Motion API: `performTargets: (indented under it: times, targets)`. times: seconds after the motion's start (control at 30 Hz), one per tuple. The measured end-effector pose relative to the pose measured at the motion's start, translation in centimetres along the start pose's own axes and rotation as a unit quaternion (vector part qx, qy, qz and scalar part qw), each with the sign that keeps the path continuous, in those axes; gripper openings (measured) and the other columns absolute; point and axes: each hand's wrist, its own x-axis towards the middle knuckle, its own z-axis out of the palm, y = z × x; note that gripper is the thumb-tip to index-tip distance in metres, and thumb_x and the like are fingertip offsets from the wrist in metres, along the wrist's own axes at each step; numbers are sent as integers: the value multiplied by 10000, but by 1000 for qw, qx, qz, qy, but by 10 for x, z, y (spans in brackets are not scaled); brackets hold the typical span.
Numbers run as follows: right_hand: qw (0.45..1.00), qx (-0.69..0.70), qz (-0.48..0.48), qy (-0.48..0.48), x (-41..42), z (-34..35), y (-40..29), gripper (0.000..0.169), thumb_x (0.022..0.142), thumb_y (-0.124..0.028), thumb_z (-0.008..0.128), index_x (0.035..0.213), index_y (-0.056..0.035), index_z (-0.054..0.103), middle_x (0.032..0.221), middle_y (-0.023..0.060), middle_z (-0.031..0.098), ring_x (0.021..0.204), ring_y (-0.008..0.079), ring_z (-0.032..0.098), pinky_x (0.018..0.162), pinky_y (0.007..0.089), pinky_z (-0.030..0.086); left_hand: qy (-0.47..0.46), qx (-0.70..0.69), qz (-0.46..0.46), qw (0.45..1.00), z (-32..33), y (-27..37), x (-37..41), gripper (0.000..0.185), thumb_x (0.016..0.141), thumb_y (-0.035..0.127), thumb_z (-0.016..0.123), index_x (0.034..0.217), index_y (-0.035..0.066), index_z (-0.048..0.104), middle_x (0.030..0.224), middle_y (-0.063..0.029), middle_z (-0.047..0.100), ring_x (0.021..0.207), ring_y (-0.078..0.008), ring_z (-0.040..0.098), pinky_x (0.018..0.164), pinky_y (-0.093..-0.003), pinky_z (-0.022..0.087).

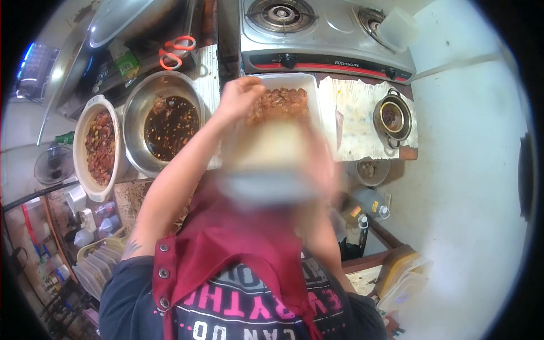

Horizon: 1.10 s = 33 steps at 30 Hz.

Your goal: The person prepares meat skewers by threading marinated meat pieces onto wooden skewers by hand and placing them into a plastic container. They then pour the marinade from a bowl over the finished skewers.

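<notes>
A white rectangular plastic container (312, 83) stands before me below the stove, with reddish-brown meat pieces (282, 100) along its far end. My left hand (240, 100) is at the container's far left corner, fingers bent together by the meat. Whether they grip anything is not clear. Along the container's right side, my right hand (325, 163) is badly blurred, so its grip cannot be made out. The container's near half is a pale blur, with a grey blurred shape at the front. Left of my left forearm sits a steel bowl (138, 93) of dark sauce with light bits.
Farther left stands a cream oval pot (79, 136) of chopped meat. Orange-handled scissors (172, 57) lie beyond the bowl. A two-burner gas stove (335, 46) borders the back. At right, a small metal pot (393, 127) rests on stained sheeting (352, 114). Bottles (369, 202) stand below.
</notes>
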Motion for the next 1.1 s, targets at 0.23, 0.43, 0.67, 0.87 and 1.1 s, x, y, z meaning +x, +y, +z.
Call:
performTargets:
  times: [0.23, 0.43, 0.67, 0.87, 1.1]
  targets:
    - [984, -142, 86, -62, 38, 23, 10, 171, 756, -64, 495, 770, 45, 626, 858, 253, 608, 824, 400, 594, 732, 456, 471, 126, 111, 55, 984, -119, -29, -44, 305, 823, 119, 565, 1073, -56, 545, 953, -148, 631, 859, -206, 619, 754, -287, 486]
    - [973, -214, 76, -40, 36, 46, 14, 193, 788, -82, 477, 821, 21, 636, 853, 224, 624, 821, 370, 611, 708, 439, 489, 83, 386, -72, 916, -212, -111, -107, 391, 704, 135, 607, 1055, -30, 552, 1052, -251, 540, 1020, -353, 511, 886, -409, 399]
    - [971, -129, -185, 77, 15, 56, -123, 238, 808, -147, 535, 975, 15, 585, 840, 218, 555, 786, 375, 537, 730, 427, 435, 5, 513, -17, 858, -239, -181, -132, 435, 721, 185, 666, 1087, 32, 486, 1089, -208, 464, 1059, -378, 458, 875, -421, 411]
    - [963, -36, -266, 9, 32, 113, -262, 234, 792, -129, 566, 976, 16, 580, 899, 235, 566, 856, 390, 554, 753, 418, 439, 136, 240, 96, 956, -244, -167, -53, 302, 736, 127, 619, 1007, 41, 519, 1053, -161, 492, 1015, -334, 488, 842, -422, 420]
    - [970, 15, -227, -88, 34, 141, -304, 260, 774, -139, 596, 982, 16, 605, 934, 225, 607, 904, 339, 591, 803, 369, 454, 29, 128, -89, 987, -278, -132, -57, 132, 725, 74, 562, 839, 22, 605, 850, -172, 611, 827, -341, 587, 739, -374, 456]
